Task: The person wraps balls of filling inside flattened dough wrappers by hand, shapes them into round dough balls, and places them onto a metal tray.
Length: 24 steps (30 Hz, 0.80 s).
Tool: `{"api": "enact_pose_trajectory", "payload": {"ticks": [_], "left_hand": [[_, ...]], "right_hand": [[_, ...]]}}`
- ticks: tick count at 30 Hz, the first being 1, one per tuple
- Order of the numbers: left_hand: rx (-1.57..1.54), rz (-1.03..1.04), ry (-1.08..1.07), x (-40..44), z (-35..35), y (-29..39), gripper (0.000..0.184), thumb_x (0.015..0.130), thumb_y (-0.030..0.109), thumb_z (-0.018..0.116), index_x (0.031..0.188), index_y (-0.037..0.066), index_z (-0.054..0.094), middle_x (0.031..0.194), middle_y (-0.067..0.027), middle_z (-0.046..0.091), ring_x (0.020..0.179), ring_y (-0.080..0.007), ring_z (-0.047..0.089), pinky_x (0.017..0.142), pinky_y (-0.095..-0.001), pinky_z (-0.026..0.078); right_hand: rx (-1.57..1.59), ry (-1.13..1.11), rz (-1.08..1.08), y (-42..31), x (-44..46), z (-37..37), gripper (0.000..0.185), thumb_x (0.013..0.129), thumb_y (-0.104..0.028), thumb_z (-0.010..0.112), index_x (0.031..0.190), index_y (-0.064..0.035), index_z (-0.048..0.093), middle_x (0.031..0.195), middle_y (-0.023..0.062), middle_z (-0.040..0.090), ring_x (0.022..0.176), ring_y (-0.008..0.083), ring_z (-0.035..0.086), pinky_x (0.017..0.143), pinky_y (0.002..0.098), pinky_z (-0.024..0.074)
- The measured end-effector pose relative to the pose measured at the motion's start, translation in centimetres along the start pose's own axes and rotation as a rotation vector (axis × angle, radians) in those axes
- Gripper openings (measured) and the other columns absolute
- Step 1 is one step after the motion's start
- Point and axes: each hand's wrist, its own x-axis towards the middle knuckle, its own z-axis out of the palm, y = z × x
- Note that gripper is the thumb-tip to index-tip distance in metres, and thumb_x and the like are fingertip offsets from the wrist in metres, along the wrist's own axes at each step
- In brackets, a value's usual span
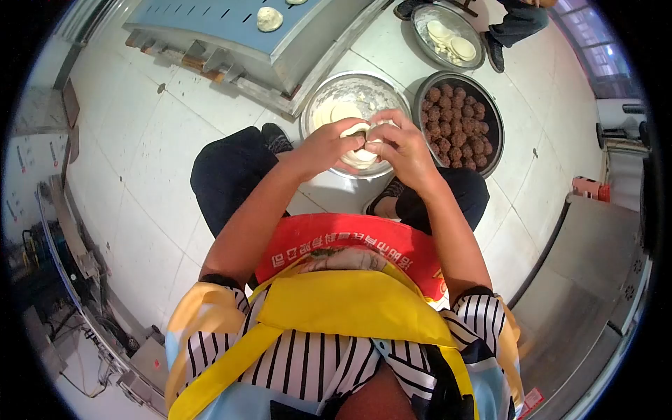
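Above a wide metal bowl [308, 133], both my hands are closed around a piece of pale dough [360, 155] with a dark filling showing in its middle. My left hand [327, 145] pinches its left edge between thumb and fingers. From the other side, my right hand [400, 143] grips the dough with bent fingers. Flat round dough discs [343, 112] lie in the bowl behind my hands, on its floury bottom. Just right of the bowl stands a basin [499, 133] heaped with brown filling balls [455, 126].
Farther back, another metal bowl [420, 35] holds dough discs [462, 48], beside another person's legs [518, 28]. A blue-topped metal counter [203, 28] carries dough rounds [269, 19] at upper left. A steel cabinet [567, 273] stands at right.
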Motion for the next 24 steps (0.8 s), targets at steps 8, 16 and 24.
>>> {"api": "enact_pose_trajectory", "payload": {"ticks": [8, 16, 24], "left_hand": [[-0.338, 0.056, 0.386, 0.9, 3.1, -2.1, 0.047, 0.093, 0.018, 0.051, 0.136, 0.006, 0.039, 0.117, -0.0142, 0.052, 0.111, -0.0234, 0.054, 0.082, -0.0401, 0.056], [-0.039, 0.115, 0.377, 0.7, 1.6, -3.0, 0.038, 0.092, 0.017, 0.050, 0.128, 0.007, 0.051, 0.109, -0.0117, 0.058, 0.095, -0.0156, 0.060, 0.076, -0.0283, 0.055], [-0.031, 0.297, 0.351, -1.1, 1.2, -0.7, 0.044, 0.097, 0.034, 0.045, 0.132, 0.006, 0.047, 0.117, -0.0120, 0.057, 0.099, -0.0182, 0.060, 0.079, -0.0275, 0.051]], "right_hand": [[0.023, 0.184, 0.330, 0.4, 0.8, 1.0, 0.011, 0.079, -0.004, 0.069, 0.086, 0.0030, 0.063, 0.085, 0.0100, 0.056, 0.061, 0.0160, 0.058, 0.053, 0.0283, 0.0477], [-0.071, 0.073, 0.020, 0.1, 0.7, 1.3, 0.010, 0.080, -0.004, 0.068, 0.085, 0.0034, 0.063, 0.082, 0.0113, 0.057, 0.063, 0.0178, 0.060, 0.055, 0.0297, 0.0484], [0.341, 0.212, 0.276, 0.3, 1.5, 0.0, 0.012, 0.083, -0.003, 0.066, 0.092, 0.0036, 0.061, 0.083, 0.0080, 0.058, 0.060, 0.0118, 0.059, 0.050, 0.0239, 0.0482]]}}
